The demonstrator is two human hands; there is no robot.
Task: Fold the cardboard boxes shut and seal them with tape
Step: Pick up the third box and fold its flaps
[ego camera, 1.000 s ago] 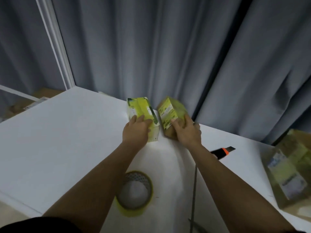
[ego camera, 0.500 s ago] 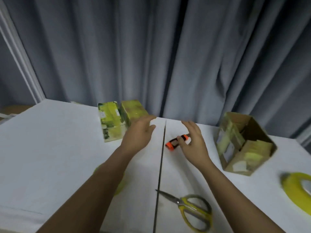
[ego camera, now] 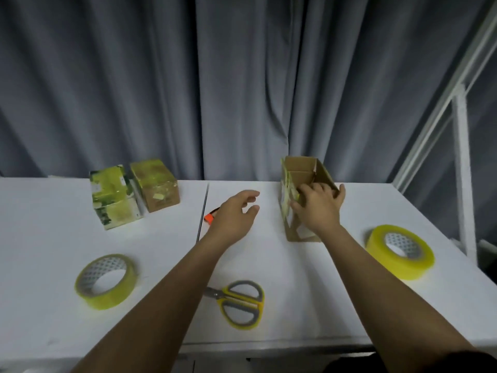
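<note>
Open box [ego camera: 301, 173]: brown cardboard, yellow-green tape remnants and white labels on its left side, top flaps up, standing at the back right of the table [ego camera: 269, 254].

Sealed boxes, back left, just beside each other: one white-and-green, heavily taped [ego camera: 114, 196]; one brown, yellow tape over its top [ego camera: 156, 184].

Tape rolls, yellowish and translucent, lying flat: one front left [ego camera: 107, 281], one far right [ego camera: 400, 251].
</note>
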